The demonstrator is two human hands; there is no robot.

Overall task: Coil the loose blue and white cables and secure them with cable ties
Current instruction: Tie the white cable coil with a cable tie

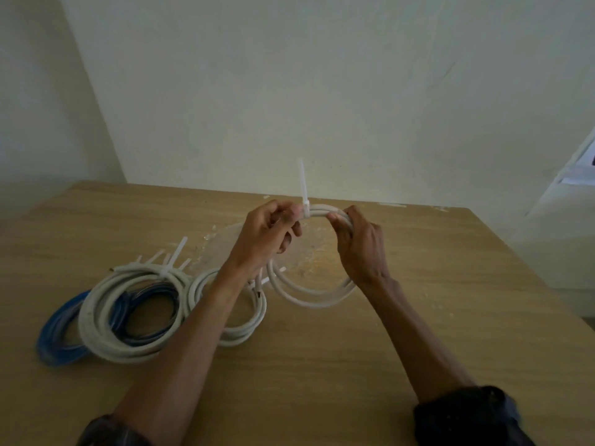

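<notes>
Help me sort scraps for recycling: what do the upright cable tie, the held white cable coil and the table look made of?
Cable tie: translucent whitish plastic, probably nylon; thin flat strip standing stiff.
White cable coil: smooth matte sheath, likely PVC or rubber; it bends in even loops.
Table: pale wood-grain top, wood or laminate; matte, finely streaked.

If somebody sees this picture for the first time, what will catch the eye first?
At the centre, the left hand pinches a cable tie standing up from a white cable coil that the right hand grips. To the left lie white coils and blue coils on the table.
</notes>
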